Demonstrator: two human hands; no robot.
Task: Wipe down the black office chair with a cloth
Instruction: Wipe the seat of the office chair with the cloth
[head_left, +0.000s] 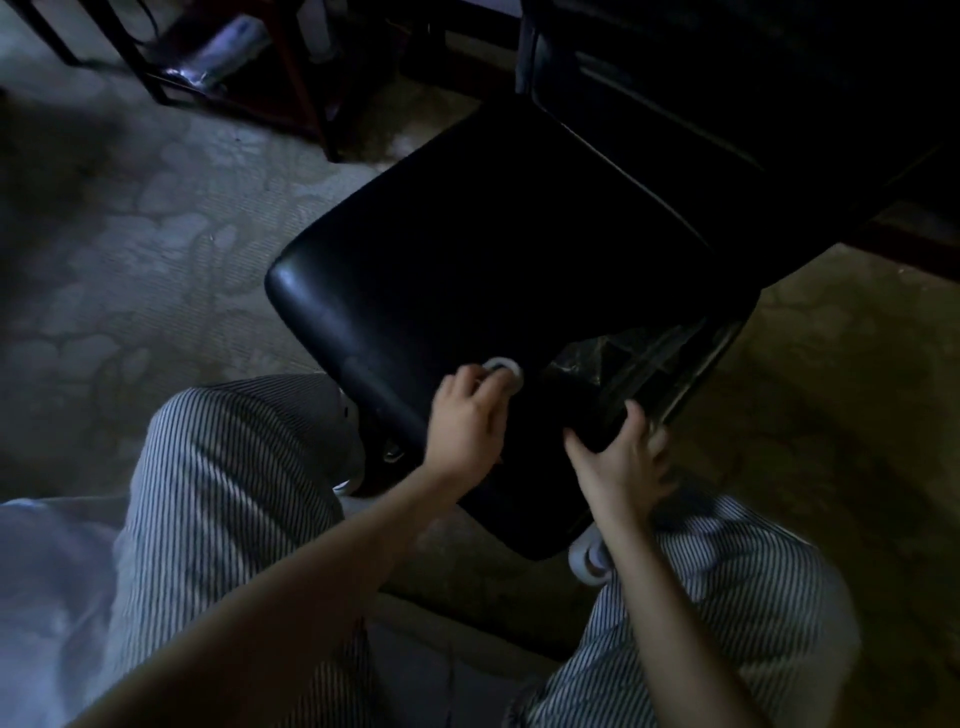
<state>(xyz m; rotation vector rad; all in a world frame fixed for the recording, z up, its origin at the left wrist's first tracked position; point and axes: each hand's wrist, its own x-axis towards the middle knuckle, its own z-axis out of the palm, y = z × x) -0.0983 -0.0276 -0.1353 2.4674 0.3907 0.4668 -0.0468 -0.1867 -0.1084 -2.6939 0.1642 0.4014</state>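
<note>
Though the room was dim, head view: only the near parts read clearly.
Chair: black office chair (467, 249) stood mid-frame on the patterned floor (156, 234), seat turned corner-on to the person. Its far side merged into a dark mass (753, 78) at upper right; couldn't tell what that was.
Left hand: left hand (467, 421) lay on the seat near its front edge, fingers curled over a pale round thing (501, 370). Couldn't tell whether that was the cloth.
Right hand: right hand (618, 457) gripped the seat's near right edge, thumb on top, fingers wrapped round the side.
On seat: a dark crinkled glossy sheet (618, 358) lay just beyond the right hand; material unclear.
Knees: striped trousers (234, 467) sat either side of the seat's near corner.
Under seat: a pale wheel-like part (587, 558) showed just beside the right knee.
Background: dark furniture legs (301, 78) at upper left, well apart from the chair.
</note>
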